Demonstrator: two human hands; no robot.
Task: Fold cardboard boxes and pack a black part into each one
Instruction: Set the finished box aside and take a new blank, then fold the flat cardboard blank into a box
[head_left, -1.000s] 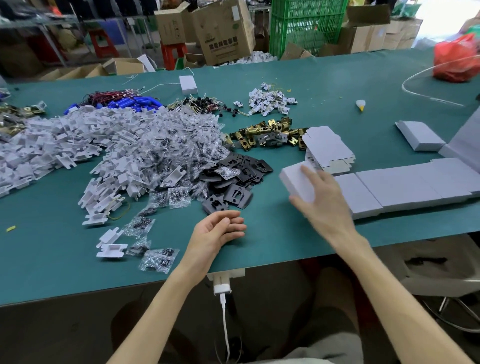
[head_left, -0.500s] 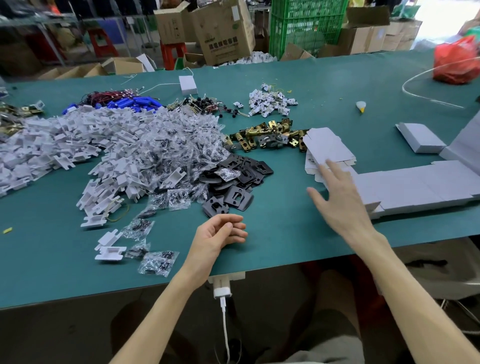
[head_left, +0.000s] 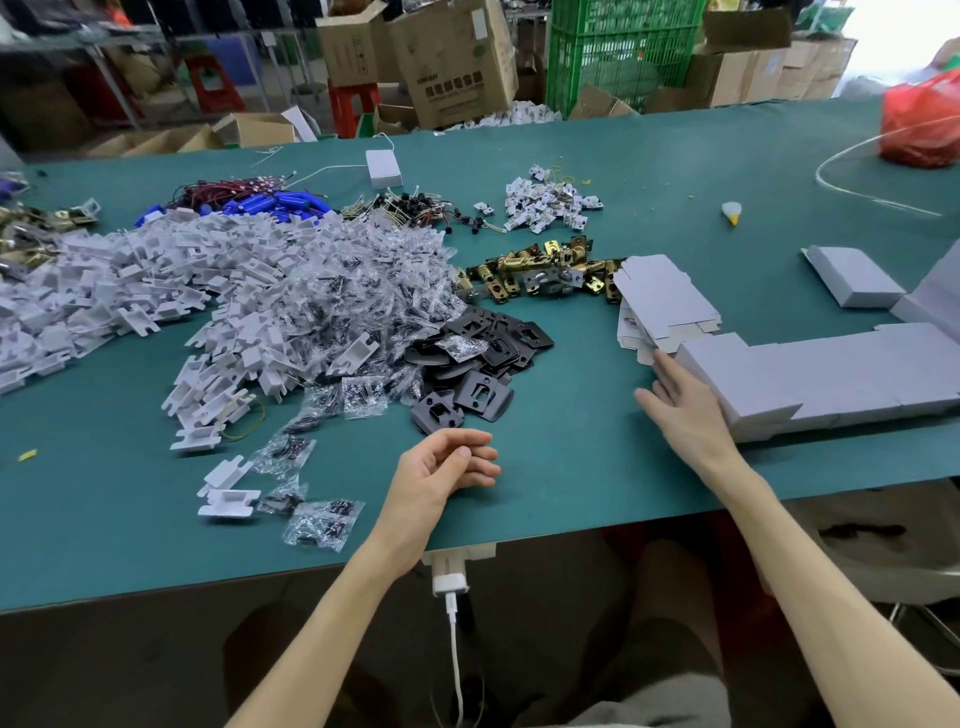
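Folded boxes (head_left: 841, 371) closed, contents hidden; right hand (head_left: 688, 415) touching.

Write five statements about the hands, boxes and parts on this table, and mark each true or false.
1. The left hand holds a black part. False: it rests empty on the table, fingers loosely curled.
2. The right hand lies with straight fingers at the left end of the row of folded boxes. True.
3. The black parts lie in a pile just beyond the left hand. True.
4. The stack of flat box blanks lies left of the black parts. False: it lies to their right, just beyond the right hand.
5. A red bag sits at the table's far right. True.
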